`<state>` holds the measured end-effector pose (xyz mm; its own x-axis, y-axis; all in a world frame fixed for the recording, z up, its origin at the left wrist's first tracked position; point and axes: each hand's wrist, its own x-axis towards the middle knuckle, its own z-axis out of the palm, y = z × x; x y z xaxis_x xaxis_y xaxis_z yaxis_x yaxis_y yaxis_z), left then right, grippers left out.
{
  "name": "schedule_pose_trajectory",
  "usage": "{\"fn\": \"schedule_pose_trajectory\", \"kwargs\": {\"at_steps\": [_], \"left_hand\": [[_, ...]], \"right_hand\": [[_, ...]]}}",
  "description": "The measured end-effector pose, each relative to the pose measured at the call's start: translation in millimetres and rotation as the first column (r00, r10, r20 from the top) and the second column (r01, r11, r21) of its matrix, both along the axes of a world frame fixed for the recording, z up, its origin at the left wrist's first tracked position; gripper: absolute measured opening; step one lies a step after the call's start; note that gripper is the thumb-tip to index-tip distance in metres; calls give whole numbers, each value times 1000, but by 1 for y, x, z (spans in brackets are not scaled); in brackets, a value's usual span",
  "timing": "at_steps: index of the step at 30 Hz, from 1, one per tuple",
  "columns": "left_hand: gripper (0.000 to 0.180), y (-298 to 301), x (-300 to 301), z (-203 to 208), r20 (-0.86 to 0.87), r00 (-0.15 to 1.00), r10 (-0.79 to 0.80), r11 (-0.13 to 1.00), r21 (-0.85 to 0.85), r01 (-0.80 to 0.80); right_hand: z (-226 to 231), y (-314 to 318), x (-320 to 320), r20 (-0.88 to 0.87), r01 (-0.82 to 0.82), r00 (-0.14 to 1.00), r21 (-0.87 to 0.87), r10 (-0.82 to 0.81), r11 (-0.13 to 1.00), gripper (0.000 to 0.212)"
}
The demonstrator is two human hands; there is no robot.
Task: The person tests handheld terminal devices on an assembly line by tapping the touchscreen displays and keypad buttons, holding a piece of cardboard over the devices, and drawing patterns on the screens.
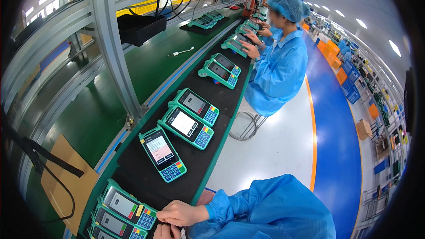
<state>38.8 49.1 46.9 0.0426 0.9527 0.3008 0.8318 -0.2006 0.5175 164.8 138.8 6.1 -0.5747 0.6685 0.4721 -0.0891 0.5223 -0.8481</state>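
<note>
We see three card machines [126,206] lying face up, side by side in a slanting row at the near end of the black mat [133,178]. Each has a green casing, and we can make out their keypads [146,217] pointing to the right of the view. The top card machine shows whole: its screen [120,203] is lit pale grey, with a red and a green patch on the display, and a yellow sticker [140,210] sits beside it. We find the middle card machine [114,223] lit a duller grey, with a green patch. The bottom card machine [101,233] is partly cut off.
</note>
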Motion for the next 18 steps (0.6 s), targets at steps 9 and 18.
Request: {"fn": "schedule_pose_trajectory", "kwargs": {"at_steps": [9,18], "left_hand": [[14,1,-1,-3,-32,999,20,1000,-3,-21],[16,-15,-38,8,-288,929,-233,955,112,274]], "right_hand": [[12,6,-1,96,42,994,39,-46,998,4],[-1,5,0,183,85,979,42,-91,996,14]]}}
